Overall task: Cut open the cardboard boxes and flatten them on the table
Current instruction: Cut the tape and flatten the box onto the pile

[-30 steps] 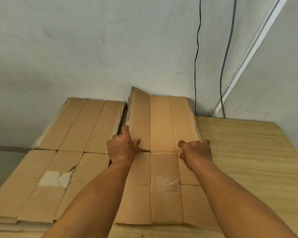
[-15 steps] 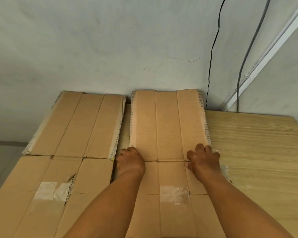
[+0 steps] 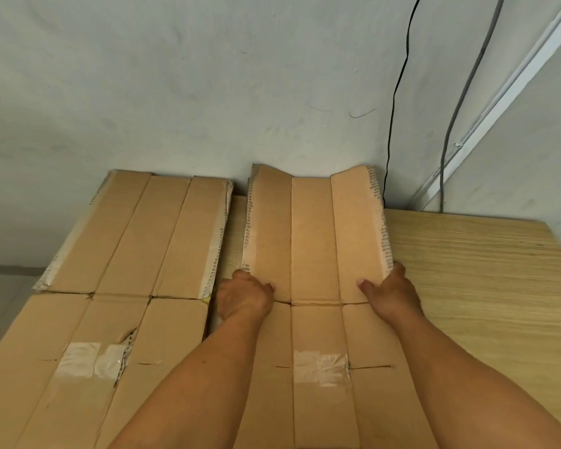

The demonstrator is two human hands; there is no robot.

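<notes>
Where the wooden table (image 3: 483,286) meets the wall, two flattened cardboard boxes are counted, side by side: a left box (image 3: 136,254) and a right box (image 3: 311,238). A narrow strip of table is seen between them, so they are just apart. Each box is divided into three long panels and crossed by one fold, giving a far half and a near half. One patch of clear tape is counted on each near half: the left tape (image 3: 88,359), next to a torn slit, and the right tape (image 3: 321,367). Torn corrugated edges are seen along the sides of both far halves.

The left box is laid flat. On the right box the far half is not flat: its two outer panels are raised, so a shallow trough is formed, with its far end against the wall.

Two hands are counted, both at the cross fold of the right box. The left edge of the far half is gripped by the left hand (image 3: 243,298), thumb on top, fingers curled at the edge. The right edge is gripped by the right hand (image 3: 391,294), thumb on top, fingers tucked under.

Two cables are counted on the wall, a black cable (image 3: 399,92) and a grey cable (image 3: 467,92).
</notes>
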